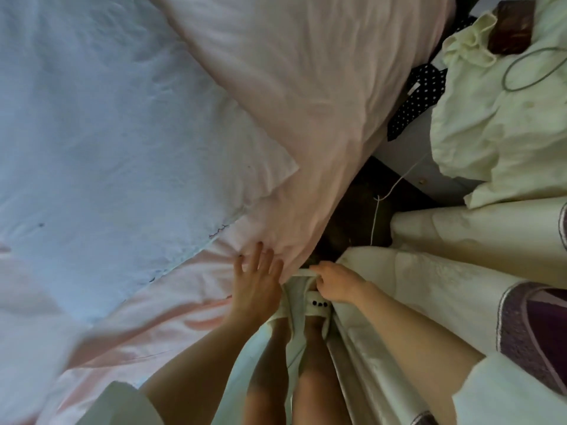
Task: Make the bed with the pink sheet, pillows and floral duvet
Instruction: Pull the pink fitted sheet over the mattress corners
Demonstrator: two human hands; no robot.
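Near the bed's edge, low in the view: left hand (256, 286) flat on the smooth pink cotton sheet (171, 314), fingers (257, 256) spread, tips touching the corner of the plump pale pink pillow (306, 96). Just beside it, right hand (336, 282) curled, fingers pinching a thin white edge of fabric (302, 273) at the mattress side. Pale blue rumpled pillow (107, 124) lying on the sheet at left, overlapped by the pink pillow. Cream duvet with purple patterned patches (460, 286) bunched off to the right, under the right forearm, not on the bed. Cream crumpled cloth (503, 124) at upper right, with a dark brown flat rectangular object (512, 27) and a thin grey looped cable (534, 69) lying on it. Black white-dotted fabric (420, 96) wedged between pink pillow and cream cloth.
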